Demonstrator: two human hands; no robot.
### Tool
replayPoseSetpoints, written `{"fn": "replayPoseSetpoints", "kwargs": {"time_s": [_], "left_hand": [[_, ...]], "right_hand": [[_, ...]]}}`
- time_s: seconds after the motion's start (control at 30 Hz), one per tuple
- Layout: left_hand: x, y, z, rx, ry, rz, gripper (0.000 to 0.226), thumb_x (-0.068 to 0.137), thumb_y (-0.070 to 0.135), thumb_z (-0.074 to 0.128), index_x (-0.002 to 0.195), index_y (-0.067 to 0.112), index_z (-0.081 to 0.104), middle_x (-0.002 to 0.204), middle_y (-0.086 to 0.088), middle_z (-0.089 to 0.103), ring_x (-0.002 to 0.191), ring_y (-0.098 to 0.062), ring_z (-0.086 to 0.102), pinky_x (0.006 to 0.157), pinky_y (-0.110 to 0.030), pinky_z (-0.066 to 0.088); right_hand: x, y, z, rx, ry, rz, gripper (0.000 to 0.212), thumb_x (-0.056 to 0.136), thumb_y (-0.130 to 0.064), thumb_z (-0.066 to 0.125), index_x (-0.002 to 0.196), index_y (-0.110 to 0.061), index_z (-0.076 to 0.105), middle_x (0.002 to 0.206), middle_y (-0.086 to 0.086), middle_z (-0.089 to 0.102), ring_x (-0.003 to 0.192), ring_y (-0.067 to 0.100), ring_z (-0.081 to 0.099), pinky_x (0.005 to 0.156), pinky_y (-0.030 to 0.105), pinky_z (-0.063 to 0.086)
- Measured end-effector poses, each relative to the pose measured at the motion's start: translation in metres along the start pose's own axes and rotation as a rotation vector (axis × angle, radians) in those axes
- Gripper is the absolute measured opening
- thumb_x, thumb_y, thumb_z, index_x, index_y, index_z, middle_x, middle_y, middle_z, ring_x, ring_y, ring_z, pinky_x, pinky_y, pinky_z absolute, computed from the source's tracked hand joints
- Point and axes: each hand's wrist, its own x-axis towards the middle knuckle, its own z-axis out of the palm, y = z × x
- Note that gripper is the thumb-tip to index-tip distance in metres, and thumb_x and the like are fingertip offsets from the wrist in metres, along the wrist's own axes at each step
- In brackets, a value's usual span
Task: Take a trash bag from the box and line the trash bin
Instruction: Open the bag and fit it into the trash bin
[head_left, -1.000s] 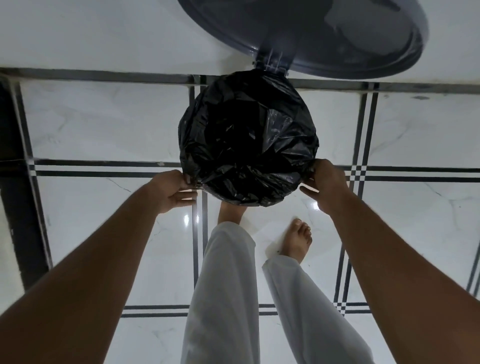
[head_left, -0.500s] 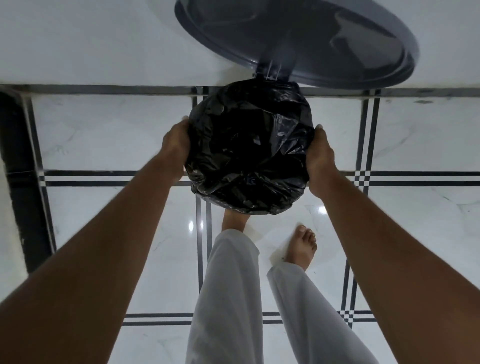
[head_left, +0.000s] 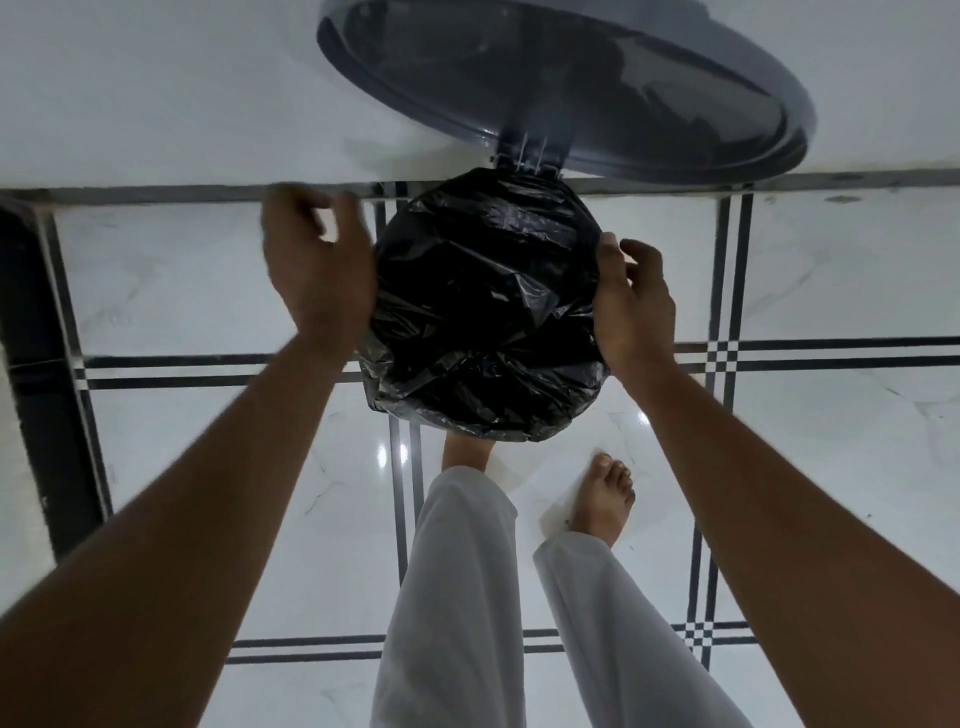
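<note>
Both hands have slid up the bin's sides since a moment ago. At nine o'clock the left hand (head_left: 317, 270), blurred, hangs loose-fingered beside the black trash bag (head_left: 488, 317); at three o'clock the right hand (head_left: 631, 306) rests relaxed against it. Stretched over the bin's mouth, the bag sits below the raised lid (head_left: 566, 83), on the tiled floor (head_left: 831, 270).

Bare forearms, bare feet (head_left: 605, 499), loose white trousers (head_left: 457, 597).
</note>
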Motion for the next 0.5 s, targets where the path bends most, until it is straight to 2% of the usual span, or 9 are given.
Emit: {"fn": "replayPoseSetpoints", "kwargs": {"time_s": [0.07, 0.13, 0.17, 0.23, 0.3, 0.33, 0.4, 0.43, 0.5], "left_hand": [[-0.048, 0.013, -0.004, 0.035, -0.228, 0.314, 0.018, 0.101, 0.032, 0.060, 0.088, 0.020, 0.061, 0.079, 0.006, 0.063, 0.073, -0.011, 0.057, 0.069, -0.016, 0.043], [-0.090, 0.009, 0.006, 0.163, -0.522, 0.489, 0.034, 0.106, 0.036, 0.051, 0.085, 0.014, 0.067, 0.075, 0.002, 0.066, 0.070, -0.021, 0.063, 0.066, -0.027, 0.052], [-0.104, 0.000, 0.019, 0.250, -0.616, 0.544, 0.039, 0.107, 0.039, 0.047, 0.091, 0.013, 0.071, 0.083, -0.003, 0.071, 0.077, -0.027, 0.068, 0.072, -0.034, 0.057], [-0.110, -0.023, 0.045, 0.517, -0.758, 0.449, 0.046, 0.108, 0.049, 0.043, 0.123, 0.017, 0.073, 0.123, -0.012, 0.073, 0.113, -0.038, 0.069, 0.098, -0.051, 0.058], [-0.104, -0.040, 0.065, 0.711, -0.914, 0.235, 0.068, 0.107, 0.067, 0.046, 0.160, 0.025, 0.048, 0.164, -0.015, 0.048, 0.150, -0.044, 0.046, 0.121, -0.063, 0.039], [-0.098, -0.045, 0.070, 0.718, -0.973, 0.140, 0.087, 0.102, 0.077, 0.049, 0.170, 0.026, 0.032, 0.175, -0.015, 0.034, 0.160, -0.043, 0.033, 0.126, -0.065, 0.030], [-0.090, -0.052, 0.076, 0.623, -1.008, -0.049, 0.120, 0.089, 0.090, 0.057, 0.176, 0.024, 0.009, 0.183, -0.013, 0.013, 0.168, -0.041, 0.015, 0.133, -0.061, 0.021], [-0.085, -0.053, 0.076, 0.574, -1.002, -0.102, 0.127, 0.085, 0.092, 0.060, 0.177, 0.024, 0.004, 0.185, -0.013, 0.007, 0.170, -0.041, 0.011, 0.135, -0.059, 0.019], [-0.079, -0.049, 0.073, 0.612, -1.004, -0.074, 0.123, 0.089, 0.090, 0.057, 0.177, 0.023, 0.004, 0.184, -0.015, 0.007, 0.169, -0.043, 0.012, 0.134, -0.059, 0.020]], "right_hand": [[-0.001, -0.003, 0.006, -0.056, -0.023, -0.106, 0.063, 0.112, -0.064, 0.047, 0.158, -0.022, 0.053, 0.135, -0.004, 0.071, 0.119, 0.014, 0.066, 0.104, 0.036, 0.050], [-0.001, -0.003, 0.012, -0.103, -0.053, -0.168, 0.055, 0.113, -0.058, 0.047, 0.154, -0.023, 0.055, 0.128, -0.005, 0.070, 0.113, 0.015, 0.064, 0.099, 0.037, 0.050], [0.000, 0.000, 0.015, -0.117, -0.059, -0.176, 0.053, 0.113, -0.056, 0.047, 0.154, -0.024, 0.053, 0.130, -0.003, 0.070, 0.115, 0.018, 0.064, 0.099, 0.037, 0.050], [0.004, 0.003, 0.020, -0.127, -0.067, -0.173, 0.050, 0.115, -0.051, 0.045, 0.156, -0.023, 0.050, 0.133, 0.000, 0.071, 0.114, 0.020, 0.063, 0.097, 0.036, 0.048], [0.011, 0.007, 0.020, -0.162, -0.071, -0.164, 0.048, 0.117, -0.048, 0.042, 0.157, -0.022, 0.049, 0.133, 0.003, 0.071, 0.110, 0.020, 0.060, 0.094, 0.034, 0.044], [0.014, 0.008, 0.020, -0.181, -0.074, -0.152, 0.047, 0.118, -0.047, 0.041, 0.157, -0.022, 0.048, 0.130, 0.003, 0.071, 0.108, 0.021, 0.058, 0.093, 0.034, 0.043], [0.019, 0.011, 0.020, -0.216, -0.081, -0.133, 0.045, 0.119, -0.046, 0.038, 0.154, -0.020, 0.049, 0.120, 0.000, 0.067, 0.104, 0.023, 0.057, 0.090, 0.034, 0.040], [0.020, 0.011, 0.020, -0.223, -0.085, -0.126, 0.043, 0.119, -0.045, 0.037, 0.153, -0.020, 0.049, 0.115, -0.001, 0.065, 0.102, 0.024, 0.056, 0.088, 0.034, 0.039], [0.021, 0.010, 0.020, -0.224, -0.094, -0.107, 0.042, 0.119, -0.044, 0.037, 0.150, -0.019, 0.050, 0.112, -0.002, 0.063, 0.100, 0.026, 0.056, 0.087, 0.033, 0.038]]}}
